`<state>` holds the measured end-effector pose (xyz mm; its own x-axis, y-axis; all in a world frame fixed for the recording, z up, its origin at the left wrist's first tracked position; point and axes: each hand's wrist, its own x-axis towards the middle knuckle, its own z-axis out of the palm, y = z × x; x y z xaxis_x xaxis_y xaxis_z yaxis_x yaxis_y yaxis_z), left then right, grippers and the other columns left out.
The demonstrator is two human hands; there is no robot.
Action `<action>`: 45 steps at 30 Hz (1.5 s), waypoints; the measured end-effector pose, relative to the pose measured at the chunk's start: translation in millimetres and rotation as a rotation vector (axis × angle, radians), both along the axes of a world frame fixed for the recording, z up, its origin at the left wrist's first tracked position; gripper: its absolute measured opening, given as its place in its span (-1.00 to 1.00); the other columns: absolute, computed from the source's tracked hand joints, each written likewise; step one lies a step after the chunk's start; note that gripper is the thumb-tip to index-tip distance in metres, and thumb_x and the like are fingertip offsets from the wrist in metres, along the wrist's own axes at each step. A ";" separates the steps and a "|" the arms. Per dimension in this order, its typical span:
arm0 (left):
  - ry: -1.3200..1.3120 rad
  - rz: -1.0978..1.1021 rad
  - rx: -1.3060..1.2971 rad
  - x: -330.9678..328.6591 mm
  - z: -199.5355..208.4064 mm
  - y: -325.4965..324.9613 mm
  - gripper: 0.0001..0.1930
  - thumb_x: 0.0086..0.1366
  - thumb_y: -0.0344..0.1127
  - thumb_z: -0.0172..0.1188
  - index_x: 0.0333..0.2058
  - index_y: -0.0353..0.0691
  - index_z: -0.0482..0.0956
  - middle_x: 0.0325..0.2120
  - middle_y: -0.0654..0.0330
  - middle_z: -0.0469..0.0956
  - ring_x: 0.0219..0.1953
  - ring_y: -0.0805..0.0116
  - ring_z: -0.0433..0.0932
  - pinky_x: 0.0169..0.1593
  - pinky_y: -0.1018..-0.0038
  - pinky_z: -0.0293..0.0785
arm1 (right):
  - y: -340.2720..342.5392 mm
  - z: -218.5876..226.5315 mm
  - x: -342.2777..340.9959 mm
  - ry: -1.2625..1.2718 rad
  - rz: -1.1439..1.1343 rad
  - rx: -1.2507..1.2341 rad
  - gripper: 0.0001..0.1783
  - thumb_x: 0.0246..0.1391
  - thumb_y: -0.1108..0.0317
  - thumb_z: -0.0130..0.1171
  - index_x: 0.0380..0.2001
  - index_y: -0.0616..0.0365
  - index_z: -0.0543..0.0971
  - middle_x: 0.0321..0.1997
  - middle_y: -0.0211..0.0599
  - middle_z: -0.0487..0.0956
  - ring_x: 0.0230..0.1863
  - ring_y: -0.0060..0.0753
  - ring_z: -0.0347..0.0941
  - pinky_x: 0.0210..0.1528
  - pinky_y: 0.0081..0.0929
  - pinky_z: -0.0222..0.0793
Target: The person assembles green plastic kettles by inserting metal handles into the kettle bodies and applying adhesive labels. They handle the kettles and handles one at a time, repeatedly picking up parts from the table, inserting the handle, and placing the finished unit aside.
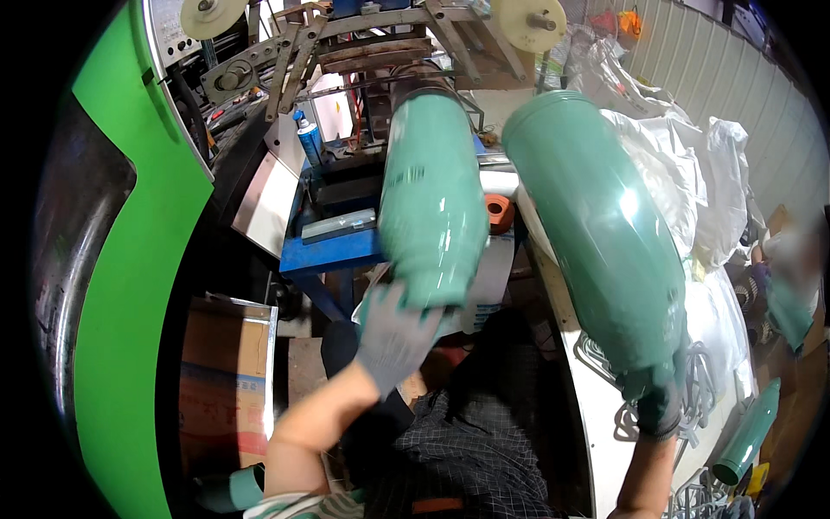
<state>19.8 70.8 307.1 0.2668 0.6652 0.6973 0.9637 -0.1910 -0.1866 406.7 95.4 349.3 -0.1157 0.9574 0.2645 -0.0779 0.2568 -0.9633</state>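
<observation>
My left hand (396, 333), in a grey glove, grips the narrow near end of a glossy green bottle-shaped shell (437, 186). Its wide far end meets the machine, and dark print shows on its side; motion smears it slightly. On the right, my gloved right hand (654, 396) is closed round the narrow end of a second green shell (596, 208). That one is tilted, its wide rim pointing up and away, above the white table (566, 333). The fingertips of my right hand are partly hidden by the shell.
Ahead stands a metal machine frame (372, 52) with pale round discs. A blue stand (333, 251) carries a spray can (308, 138). White bags (726, 173) and cords (696, 389) lie to the right, near another green shell (749, 432). A cardboard box (220, 381) sits lower left beside a green panel (130, 285).
</observation>
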 end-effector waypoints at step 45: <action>-0.518 -0.493 -0.474 -23.9 -37.1 -119.2 -0.67 -0.14 -0.10 0.62 -0.38 0.08 0.70 -0.42 0.28 0.64 -0.41 0.16 0.63 -0.35 0.18 0.45 | 55.0 -174.4 -33.1 -0.672 -0.501 -0.001 -0.75 0.16 0.16 0.42 -0.33 0.12 0.68 -0.30 -0.24 0.64 -0.31 -0.29 0.61 -0.26 -0.33 0.52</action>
<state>-4.1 -48.4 270.0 0.3268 0.8090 0.4887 0.6918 -0.5570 0.4595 373.6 150.4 174.9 0.1909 0.9376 0.2908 0.6358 0.1076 -0.7643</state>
